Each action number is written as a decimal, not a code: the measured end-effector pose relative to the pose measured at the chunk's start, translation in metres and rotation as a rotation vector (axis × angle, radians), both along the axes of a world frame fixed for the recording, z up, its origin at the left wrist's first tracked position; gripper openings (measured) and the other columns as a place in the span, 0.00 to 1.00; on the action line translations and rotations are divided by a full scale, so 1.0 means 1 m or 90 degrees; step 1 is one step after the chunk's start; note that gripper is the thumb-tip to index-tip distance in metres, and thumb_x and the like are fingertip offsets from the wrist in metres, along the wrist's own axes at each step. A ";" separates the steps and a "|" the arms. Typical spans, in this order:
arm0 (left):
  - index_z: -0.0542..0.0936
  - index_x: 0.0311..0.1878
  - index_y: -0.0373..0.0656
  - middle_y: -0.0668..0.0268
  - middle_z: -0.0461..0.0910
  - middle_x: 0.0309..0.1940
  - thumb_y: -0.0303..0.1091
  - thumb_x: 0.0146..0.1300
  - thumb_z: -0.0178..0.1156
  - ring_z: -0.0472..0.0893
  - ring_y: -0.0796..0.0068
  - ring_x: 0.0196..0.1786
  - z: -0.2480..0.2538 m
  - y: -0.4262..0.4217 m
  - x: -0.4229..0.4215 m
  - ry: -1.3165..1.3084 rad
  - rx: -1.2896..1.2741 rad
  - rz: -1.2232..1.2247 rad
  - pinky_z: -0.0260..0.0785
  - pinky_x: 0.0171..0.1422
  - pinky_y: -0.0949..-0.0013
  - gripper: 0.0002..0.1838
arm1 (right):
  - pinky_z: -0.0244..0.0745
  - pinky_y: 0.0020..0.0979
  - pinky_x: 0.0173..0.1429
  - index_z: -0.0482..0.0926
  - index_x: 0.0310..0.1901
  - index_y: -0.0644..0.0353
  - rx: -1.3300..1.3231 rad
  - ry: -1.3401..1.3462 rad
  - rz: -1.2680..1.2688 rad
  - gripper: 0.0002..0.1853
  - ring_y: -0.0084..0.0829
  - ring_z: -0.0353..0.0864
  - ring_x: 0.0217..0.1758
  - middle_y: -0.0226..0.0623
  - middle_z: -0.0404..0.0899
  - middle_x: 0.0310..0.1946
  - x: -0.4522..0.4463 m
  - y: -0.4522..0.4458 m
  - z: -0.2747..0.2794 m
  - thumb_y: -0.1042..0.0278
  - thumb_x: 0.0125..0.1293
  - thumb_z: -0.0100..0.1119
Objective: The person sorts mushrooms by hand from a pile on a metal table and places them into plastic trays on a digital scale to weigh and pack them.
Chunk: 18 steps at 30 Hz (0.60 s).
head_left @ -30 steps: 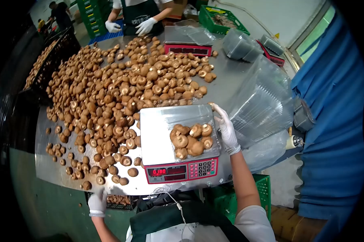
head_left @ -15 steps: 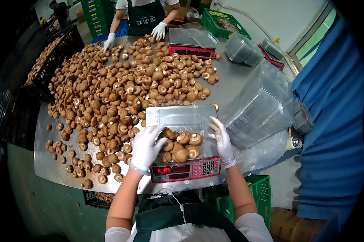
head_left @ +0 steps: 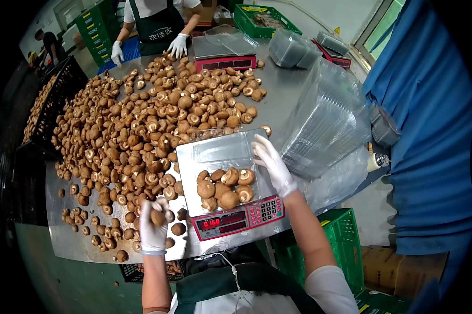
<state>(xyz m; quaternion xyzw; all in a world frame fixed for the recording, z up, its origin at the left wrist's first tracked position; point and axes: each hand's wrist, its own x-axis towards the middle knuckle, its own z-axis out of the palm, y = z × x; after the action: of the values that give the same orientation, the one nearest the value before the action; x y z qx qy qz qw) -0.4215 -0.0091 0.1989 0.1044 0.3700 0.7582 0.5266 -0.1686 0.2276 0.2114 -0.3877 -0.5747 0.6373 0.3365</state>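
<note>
My left hand [head_left: 153, 233], in a white glove, is closed around a brown shiitake mushroom [head_left: 157, 217] at the near edge of the heap. My right hand [head_left: 271, 163], also gloved, is open with fingers stretched along the right side of a clear plastic tray [head_left: 215, 153]; whether it touches the tray I cannot tell. Several shiitake mushrooms [head_left: 228, 200] lie in the tray's near half. Beneath it is a digital scale [head_left: 238, 222] with a red front, its display reading 0.160.
A large heap of mushrooms [head_left: 136, 125] covers the table's left and middle. Nested clear trays [head_left: 330, 120] stand at right. Across the table, a gloved co-worker [head_left: 157, 26] is beside another scale [head_left: 225, 63]. A black crate [head_left: 63, 99] borders the left; a green crate [head_left: 346, 240] sits below right.
My left hand has moved from the tray down and left to the loose mushrooms, now holding one. The display went from 0.185 to 0.160. My right hand remains by the tray's right side.
</note>
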 end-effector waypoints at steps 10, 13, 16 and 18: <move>0.72 0.55 0.38 0.59 0.81 0.38 0.43 0.73 0.48 0.77 0.75 0.29 -0.014 0.001 0.053 0.117 -0.153 -0.193 0.68 0.34 0.76 0.18 | 0.71 0.32 0.56 0.71 0.60 0.60 0.213 -0.164 0.047 0.26 0.30 0.77 0.53 0.40 0.78 0.50 0.032 -0.042 0.019 0.53 0.67 0.57; 0.72 0.50 0.40 0.65 0.77 0.30 0.37 0.71 0.53 0.78 0.74 0.28 -0.022 0.005 0.054 0.163 -0.146 -0.181 0.69 0.33 0.75 0.12 | 0.75 0.32 0.39 0.76 0.47 0.62 0.353 -0.432 -0.002 0.18 0.31 0.81 0.36 0.38 0.79 0.32 0.049 -0.075 -0.002 0.55 0.65 0.60; 0.73 0.46 0.41 0.65 0.78 0.34 0.28 0.64 0.55 0.77 0.76 0.27 -0.018 0.011 0.057 0.203 -0.209 -0.203 0.69 0.32 0.76 0.08 | 0.71 0.26 0.32 0.74 0.42 0.62 -0.081 -0.112 0.070 0.12 0.21 0.75 0.27 0.28 0.74 0.25 0.052 -0.086 -0.049 0.59 0.71 0.51; 0.73 0.46 0.41 0.65 0.78 0.34 0.26 0.62 0.54 0.76 0.77 0.27 -0.010 0.018 0.060 0.216 -0.232 -0.234 0.68 0.31 0.78 0.09 | 0.69 0.23 0.30 0.74 0.40 0.60 -0.175 0.043 0.025 0.10 0.18 0.70 0.25 0.23 0.69 0.22 0.041 -0.092 -0.049 0.63 0.73 0.48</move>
<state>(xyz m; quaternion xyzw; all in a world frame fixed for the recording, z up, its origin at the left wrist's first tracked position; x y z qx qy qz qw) -0.3618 0.0093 0.1893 0.1988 0.5575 0.5432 0.5955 -0.1278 0.1355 0.1624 -0.3973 -0.4776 0.7292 0.2869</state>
